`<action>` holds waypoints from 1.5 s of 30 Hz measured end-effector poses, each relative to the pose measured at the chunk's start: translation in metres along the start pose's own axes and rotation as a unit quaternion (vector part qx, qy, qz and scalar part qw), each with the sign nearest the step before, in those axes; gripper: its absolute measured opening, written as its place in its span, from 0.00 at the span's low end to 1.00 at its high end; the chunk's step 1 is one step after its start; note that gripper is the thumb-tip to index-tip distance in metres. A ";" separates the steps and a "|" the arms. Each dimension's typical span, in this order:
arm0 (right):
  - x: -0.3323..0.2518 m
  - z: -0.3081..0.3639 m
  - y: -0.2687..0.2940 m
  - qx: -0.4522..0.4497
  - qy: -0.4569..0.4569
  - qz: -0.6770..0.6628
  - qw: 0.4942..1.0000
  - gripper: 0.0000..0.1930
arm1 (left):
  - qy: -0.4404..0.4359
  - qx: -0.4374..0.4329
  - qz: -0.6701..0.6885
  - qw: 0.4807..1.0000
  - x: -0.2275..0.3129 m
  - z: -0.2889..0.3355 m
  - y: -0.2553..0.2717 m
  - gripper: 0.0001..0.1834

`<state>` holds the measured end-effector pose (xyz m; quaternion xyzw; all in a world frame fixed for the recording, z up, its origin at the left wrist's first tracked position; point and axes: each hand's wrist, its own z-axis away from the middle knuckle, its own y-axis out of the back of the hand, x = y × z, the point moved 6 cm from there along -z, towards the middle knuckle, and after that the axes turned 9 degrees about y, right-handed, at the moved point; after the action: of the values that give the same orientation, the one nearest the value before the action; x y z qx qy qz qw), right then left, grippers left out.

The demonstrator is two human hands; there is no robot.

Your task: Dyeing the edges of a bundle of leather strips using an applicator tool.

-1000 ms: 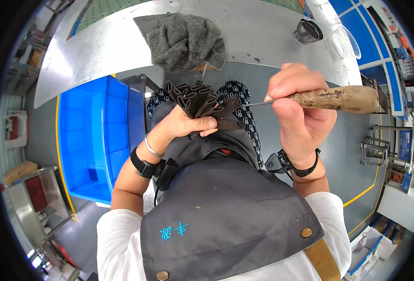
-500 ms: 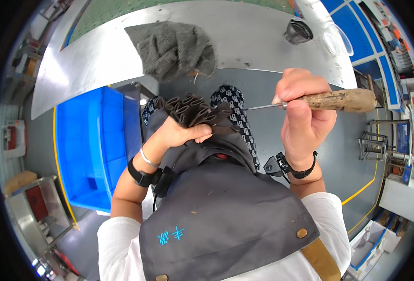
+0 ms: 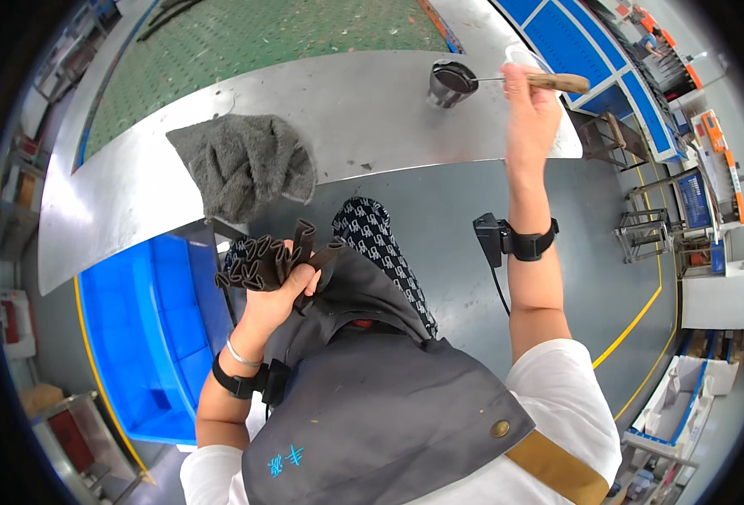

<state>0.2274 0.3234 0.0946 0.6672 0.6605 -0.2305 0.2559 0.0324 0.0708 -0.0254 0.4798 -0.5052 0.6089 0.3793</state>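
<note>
My left hand (image 3: 273, 303) is closed around a bunch of dark brown folded strips (image 3: 258, 265), held over my lap with their looped ends up. Stretched out over the metal table, my right hand (image 3: 532, 118) grips a wooden-handled awl (image 3: 562, 82). Its thin metal shaft points left, and the tip meets the mouth of a small dark cup (image 3: 451, 91). Dark stuff coats the inside of that cup; whether the tip touches it I cannot tell. On the table's near edge, a crumpled grey cloth (image 3: 250, 164) lies beyond my left hand.
The metal table (image 3: 372, 105) carries a green dimpled mat (image 3: 288, 42) at its far side. Behind my right hand is a clear round lid or dish (image 3: 519, 55). A large blue bin (image 3: 140, 337) stands at left. Metal stools (image 3: 645, 223) are at right.
My right hand has carried the awl forward from over my lap to the cup. My left hand, still gripping the strips, now sits lower and further left; the whole view has shifted.
</note>
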 end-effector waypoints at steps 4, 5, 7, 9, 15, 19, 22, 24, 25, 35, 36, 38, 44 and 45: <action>0.006 0.000 -0.013 -0.042 -0.024 0.085 0.995 0.11 | -0.011 0.019 -0.009 1.000 0.000 0.001 0.000 0.09; 0.007 0.000 -0.014 -0.039 -0.022 0.086 0.995 0.11 | -0.013 0.015 -0.010 1.000 0.000 0.001 -0.001 0.09; 0.010 0.000 -0.019 -0.062 -0.024 0.070 0.995 0.12 | -0.011 0.026 -0.016 0.999 0.001 0.002 -0.001 0.09; 0.014 0.000 -0.021 -0.060 -0.019 0.078 0.995 0.11 | -0.006 0.028 -0.019 0.999 0.001 0.003 -0.002 0.09; 0.022 0.001 -0.025 -0.069 0.004 0.129 0.989 0.12 | 0.004 0.045 -0.014 0.999 0.001 0.005 -0.006 0.04; 0.026 0.001 -0.022 -0.067 -0.003 0.130 0.989 0.13 | 0.002 0.051 -0.024 0.998 0.002 0.005 -0.008 0.03; 0.018 -0.001 -0.014 -0.035 -0.013 0.097 0.995 0.13 | 0.011 0.068 -0.025 0.997 0.000 0.007 -0.007 0.03; 0.020 0.001 -0.004 -0.003 -0.049 0.046 0.998 0.14 | -0.011 0.069 -0.035 0.997 0.004 0.007 -0.008 0.04; 0.016 0.003 -0.004 -0.004 -0.050 0.046 0.998 0.14 | -0.010 0.071 -0.035 0.997 0.003 0.007 -0.008 0.04; -0.048 0.061 -0.035 -0.011 -0.199 -0.359 0.912 0.13 | -0.003 0.077 -0.149 0.986 0.004 0.003 -0.007 0.06; -0.062 0.067 -0.040 -0.020 -0.203 -0.366 0.908 0.13 | -0.012 0.083 -0.134 0.987 0.004 0.003 -0.007 0.06; -0.078 0.082 -0.050 -0.076 -0.195 -0.396 0.894 0.12 | -0.035 0.088 -0.136 0.986 0.004 0.002 -0.008 0.07; -0.107 0.107 -0.070 -0.149 -0.160 -0.433 0.874 0.08 | -0.039 0.116 -0.164 0.979 0.001 0.008 -0.007 0.09; -0.111 0.109 -0.073 -0.162 -0.156 -0.425 0.877 0.07 | -0.038 0.118 -0.165 0.979 0.000 0.009 -0.006 0.09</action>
<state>0.1554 0.1679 0.0808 0.2265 0.8601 -0.3081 0.3376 0.0395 0.0636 -0.0240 0.6203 -0.3580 0.5747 0.3959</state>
